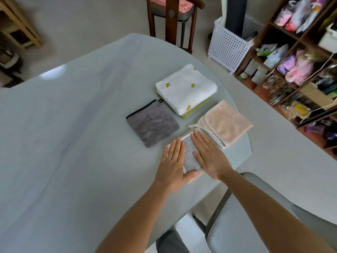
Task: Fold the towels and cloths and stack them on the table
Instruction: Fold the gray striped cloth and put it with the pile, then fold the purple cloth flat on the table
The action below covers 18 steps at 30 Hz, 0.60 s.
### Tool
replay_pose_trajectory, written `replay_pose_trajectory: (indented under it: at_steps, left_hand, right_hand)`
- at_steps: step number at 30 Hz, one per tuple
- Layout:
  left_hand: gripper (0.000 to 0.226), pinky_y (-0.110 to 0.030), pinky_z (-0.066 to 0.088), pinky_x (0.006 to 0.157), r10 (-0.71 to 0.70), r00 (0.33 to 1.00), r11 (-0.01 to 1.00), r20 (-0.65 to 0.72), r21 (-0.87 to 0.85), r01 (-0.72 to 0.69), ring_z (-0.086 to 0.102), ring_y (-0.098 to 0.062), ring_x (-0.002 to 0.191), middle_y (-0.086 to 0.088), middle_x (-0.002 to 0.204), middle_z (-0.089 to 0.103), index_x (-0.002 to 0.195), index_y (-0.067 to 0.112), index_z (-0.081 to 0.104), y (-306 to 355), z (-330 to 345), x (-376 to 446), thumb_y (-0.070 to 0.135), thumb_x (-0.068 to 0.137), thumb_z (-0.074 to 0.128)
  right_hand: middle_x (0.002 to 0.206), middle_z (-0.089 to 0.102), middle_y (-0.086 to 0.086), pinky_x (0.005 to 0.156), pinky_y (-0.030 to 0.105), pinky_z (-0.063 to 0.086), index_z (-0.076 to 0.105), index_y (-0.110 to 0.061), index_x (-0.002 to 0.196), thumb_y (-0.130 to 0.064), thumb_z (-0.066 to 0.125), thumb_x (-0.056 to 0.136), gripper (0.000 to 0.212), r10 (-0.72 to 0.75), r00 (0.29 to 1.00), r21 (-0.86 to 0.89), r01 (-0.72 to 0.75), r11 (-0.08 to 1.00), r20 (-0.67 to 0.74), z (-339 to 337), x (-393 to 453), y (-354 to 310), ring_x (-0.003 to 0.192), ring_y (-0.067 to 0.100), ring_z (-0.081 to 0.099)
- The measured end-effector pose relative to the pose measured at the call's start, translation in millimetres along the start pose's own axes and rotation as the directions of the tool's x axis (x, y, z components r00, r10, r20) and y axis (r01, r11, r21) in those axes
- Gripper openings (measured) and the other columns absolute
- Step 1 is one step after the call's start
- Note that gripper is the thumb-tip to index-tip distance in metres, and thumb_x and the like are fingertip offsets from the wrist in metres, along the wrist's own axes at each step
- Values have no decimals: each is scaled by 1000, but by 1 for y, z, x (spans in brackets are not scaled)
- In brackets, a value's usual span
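Two flat hands (191, 157) over half-hidden grey cloth (189, 152)

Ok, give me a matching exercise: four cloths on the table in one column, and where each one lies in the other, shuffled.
Cloths:
1. white towel
2. dark grey cloth
3. pink cloth
4. light grey cloth

Places:
A. nearest the table's right edge
B. under both flat hands
C. on top of a green cloth
D. left of the pink cloth, black-trimmed

Pairs: 1-C, 2-D, 3-A, 4-B
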<state>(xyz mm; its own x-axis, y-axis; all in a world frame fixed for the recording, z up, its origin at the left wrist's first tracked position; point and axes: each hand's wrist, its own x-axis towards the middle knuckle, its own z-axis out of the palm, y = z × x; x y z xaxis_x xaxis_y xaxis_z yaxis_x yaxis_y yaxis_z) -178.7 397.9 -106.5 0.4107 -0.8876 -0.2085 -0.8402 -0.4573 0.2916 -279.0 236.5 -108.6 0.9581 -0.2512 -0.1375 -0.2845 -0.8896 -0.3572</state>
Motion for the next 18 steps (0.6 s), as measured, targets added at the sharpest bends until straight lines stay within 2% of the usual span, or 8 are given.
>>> replay_pose_trajectory:
  at_steps: [3, 5, 6, 8, 10, 11, 13, 18]
  left_hand:
    - [109, -42, -2, 121, 54, 989, 998, 139, -33, -50, -13, -23, 147, -11, 160, -10, 152, 6, -3, 0, -8, 0, 84, 76, 7]
    - [94, -40, -2, 121, 68, 973, 997, 219, -37, -62, -12, -20, 148, -7, 160, -13, 153, 11, -4, 0, -21, -6, 70, 88, 30]
    - [85, -39, 2, 121, 69, 974, 998, 217, -22, -65, -5, -20, 148, -7, 161, -6, 153, 11, 1, -3, -30, -11, 58, 93, 39]
    - [67, -37, 17, 118, 45, 983, 999, 180, -5, -45, 20, -23, 144, -11, 157, 23, 150, 10, 21, -21, -54, -25, 43, 97, 44]
    - [51, -38, 36, 106, -72, 981, 997, 182, -2, 74, 43, -27, 130, -11, 141, 46, 140, 10, 40, -46, -78, -46, 39, 99, 42]
    - [46, -38, 41, 99, -140, 972, 990, 187, -7, 143, 49, -28, 124, -11, 135, 51, 136, 10, 43, -60, -88, -61, 38, 99, 40]
    - [42, -37, 43, 93, -266, 951, 964, 160, 19, 266, 51, -29, 120, -11, 130, 55, 134, 12, 45, -96, -108, -111, 37, 100, 38]
    - [41, -36, 41, 98, -515, 854, 856, 75, -1, 516, 50, -26, 123, -9, 132, 54, 133, 16, 46, -176, -133, -255, 37, 100, 38]
  right_hand:
    - [160, 3, 1, 118, 25, -8, 9, -13, 152, -46, 12, 101, 61, 2, 1000, -45, 0, 999, 25, 0, -8, 5, 147, 10, -8]
    - [157, 19, 10, 119, 29, -3, 27, -6, 149, -43, 16, 101, 61, 1, 1000, -104, -1, 995, 0, -7, -15, 6, 147, 20, 10]
    - [153, 30, 14, 119, 31, 1, 37, -3, 144, -39, 22, 101, 58, -4, 999, -131, -1, 991, -39, -14, -14, 3, 144, 26, 22]
    - [141, 47, 21, 116, 37, 19, 54, 0, 131, -30, 36, 95, 50, -20, 993, -170, 0, 985, -117, -30, -2, -16, 131, 36, 44]
    - [123, 59, 21, 101, 43, 42, 62, -1, 118, -24, 43, 86, 43, -12, 990, -145, -9, 989, -140, -42, 20, -48, 111, 38, 58]
    - [114, 62, 20, 91, 44, 48, 63, -2, 113, -23, 43, 84, 41, -24, 993, -130, 9, 991, -116, -45, 28, -69, 101, 38, 61]
    - [102, 62, 16, 79, 41, 50, 63, -4, 109, -21, 42, 87, 34, -102, 993, -132, 94, 987, -53, -40, 49, -128, 91, 38, 62]
    - [119, 59, 7, 84, 38, 49, 55, -12, 120, -21, 43, 97, 28, -258, 958, -132, 273, 953, 122, -17, 65, -286, 103, 29, 60]
